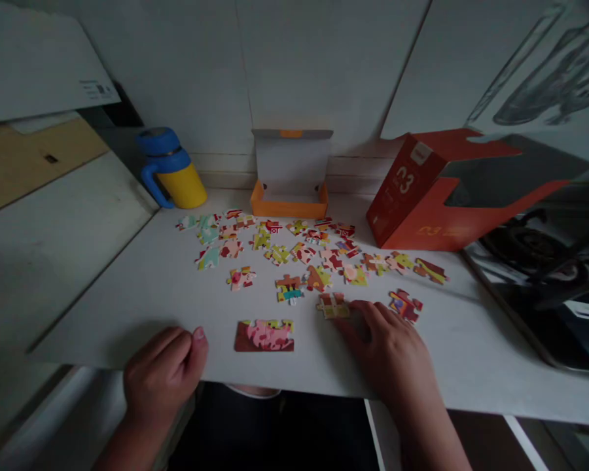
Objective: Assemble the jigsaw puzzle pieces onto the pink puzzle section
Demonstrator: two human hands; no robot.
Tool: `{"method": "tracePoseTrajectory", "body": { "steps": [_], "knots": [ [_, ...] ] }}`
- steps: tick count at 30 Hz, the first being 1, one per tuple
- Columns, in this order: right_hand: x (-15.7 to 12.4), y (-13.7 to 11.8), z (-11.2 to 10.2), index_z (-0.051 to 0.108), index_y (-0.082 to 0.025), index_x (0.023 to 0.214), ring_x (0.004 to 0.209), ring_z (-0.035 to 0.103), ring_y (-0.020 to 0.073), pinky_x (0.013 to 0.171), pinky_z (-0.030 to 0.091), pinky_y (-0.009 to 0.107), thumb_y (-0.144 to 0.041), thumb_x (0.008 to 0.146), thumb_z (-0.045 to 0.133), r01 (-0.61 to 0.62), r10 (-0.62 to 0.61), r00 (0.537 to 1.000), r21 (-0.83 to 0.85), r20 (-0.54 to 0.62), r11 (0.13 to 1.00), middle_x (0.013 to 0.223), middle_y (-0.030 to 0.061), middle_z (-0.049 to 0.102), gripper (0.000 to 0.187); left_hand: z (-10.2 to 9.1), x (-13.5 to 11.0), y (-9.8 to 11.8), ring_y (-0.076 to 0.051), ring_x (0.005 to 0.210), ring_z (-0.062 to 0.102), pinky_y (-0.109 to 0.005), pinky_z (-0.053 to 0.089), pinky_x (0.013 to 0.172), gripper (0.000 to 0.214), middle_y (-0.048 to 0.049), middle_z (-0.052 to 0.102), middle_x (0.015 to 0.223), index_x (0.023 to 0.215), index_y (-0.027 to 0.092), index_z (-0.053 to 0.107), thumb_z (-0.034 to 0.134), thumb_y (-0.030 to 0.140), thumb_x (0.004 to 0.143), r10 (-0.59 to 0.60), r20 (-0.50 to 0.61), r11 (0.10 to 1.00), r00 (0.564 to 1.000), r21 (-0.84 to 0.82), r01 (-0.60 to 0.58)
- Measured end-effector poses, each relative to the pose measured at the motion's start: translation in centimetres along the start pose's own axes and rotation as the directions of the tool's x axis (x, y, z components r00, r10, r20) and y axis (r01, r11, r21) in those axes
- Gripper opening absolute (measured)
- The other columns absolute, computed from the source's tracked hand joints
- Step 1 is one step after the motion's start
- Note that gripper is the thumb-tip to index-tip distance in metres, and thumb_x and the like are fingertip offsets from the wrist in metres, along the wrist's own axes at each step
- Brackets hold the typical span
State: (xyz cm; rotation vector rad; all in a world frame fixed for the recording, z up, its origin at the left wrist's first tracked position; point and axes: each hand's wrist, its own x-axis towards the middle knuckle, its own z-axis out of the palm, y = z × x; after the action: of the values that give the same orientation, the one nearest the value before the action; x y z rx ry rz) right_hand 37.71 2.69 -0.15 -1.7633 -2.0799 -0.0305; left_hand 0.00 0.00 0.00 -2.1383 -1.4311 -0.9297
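My left hand (169,363) rests in a loose fist at the table's near edge, with nothing showing in it. My right hand (390,340) pinches the right edge of a brown and olive jigsaw puzzle piece (334,306) between thumb and forefinger, low over the table. Between my hands lies a joined strip of puzzle pieces (267,335) with a pink, red-spotted picture. Just beyond are a brown, green and teal piece (288,288) and an orange-brown piece (317,279). A red and purple piece (405,305) lies past my right knuckles.
Several loose puzzle pieces (277,254) spread across the white table (127,294). Behind them stands an open orange box (289,208). A blue and yellow jug (174,171) is at back left; a large red carton (417,196) and a black stove (535,294) are right.
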Motion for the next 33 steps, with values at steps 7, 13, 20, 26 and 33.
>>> {"method": "tracePoseTrajectory", "body": {
  "steps": [7,13,20,26,33],
  "knots": [
    [0.3,-0.7,-0.9,0.078,-0.026,0.115,0.090,0.071,0.0237,0.081,0.052,0.039,-0.044,0.108,0.064,0.261,-0.294,0.946,0.214,0.137,0.941,0.102,0.0066,0.076,0.023,0.0,-0.1,-0.1,-0.014,0.057,0.044,-0.036,0.035,0.059,0.043,0.0044,0.043,0.060,0.068,0.023,0.042,0.072,0.007,0.093,-0.001,0.006,1.000,1.000,-0.012,0.001],
    [0.4,-1.2,-1.9,0.073,-0.025,0.130,0.120,0.064,0.0287,0.102,0.053,0.047,-0.029,0.108,0.062,0.302,-0.350,0.929,0.305,0.119,0.903,0.134,0.0111,0.072,0.025,-0.1,-0.1,0.1,-0.014,0.057,0.043,-0.036,0.034,0.060,0.044,0.0041,0.043,0.061,0.067,0.023,0.041,0.071,0.008,0.095,-0.007,0.010,1.000,1.000,-0.009,0.007],
    [0.6,-1.1,-1.4,0.065,-0.028,0.145,0.144,0.053,0.0319,0.109,0.050,0.053,-0.022,0.109,0.056,0.345,-0.387,0.909,0.237,0.157,0.908,0.157,0.0036,0.064,0.038,-0.1,0.0,0.0,-0.014,0.056,0.043,-0.036,0.034,0.059,0.044,0.0041,0.042,0.061,0.067,0.023,0.041,0.071,0.009,0.095,-0.006,0.017,1.000,1.000,-0.007,0.006],
    [0.6,-1.0,-1.3,0.069,-0.026,0.137,0.136,0.058,0.0317,0.104,0.051,0.051,-0.016,0.104,0.058,0.348,-0.390,0.913,0.268,0.119,0.898,0.152,0.0055,0.067,0.036,-0.1,0.0,0.0,-0.014,0.056,0.042,-0.036,0.034,0.059,0.044,0.0044,0.042,0.061,0.067,0.023,0.041,0.071,0.008,0.095,-0.004,0.020,1.000,1.000,0.001,0.004],
    [0.6,-1.2,-1.6,0.074,-0.029,0.131,0.114,0.065,0.0289,0.093,0.053,0.048,-0.017,0.104,0.061,0.333,-0.375,0.923,0.316,0.084,0.888,0.129,0.0080,0.074,0.032,0.0,-0.2,0.0,-0.013,0.057,0.042,-0.036,0.033,0.059,0.044,0.0044,0.042,0.061,0.066,0.023,0.041,0.072,0.009,0.095,-0.012,0.016,1.000,1.000,-0.004,0.012]
  ]
}}
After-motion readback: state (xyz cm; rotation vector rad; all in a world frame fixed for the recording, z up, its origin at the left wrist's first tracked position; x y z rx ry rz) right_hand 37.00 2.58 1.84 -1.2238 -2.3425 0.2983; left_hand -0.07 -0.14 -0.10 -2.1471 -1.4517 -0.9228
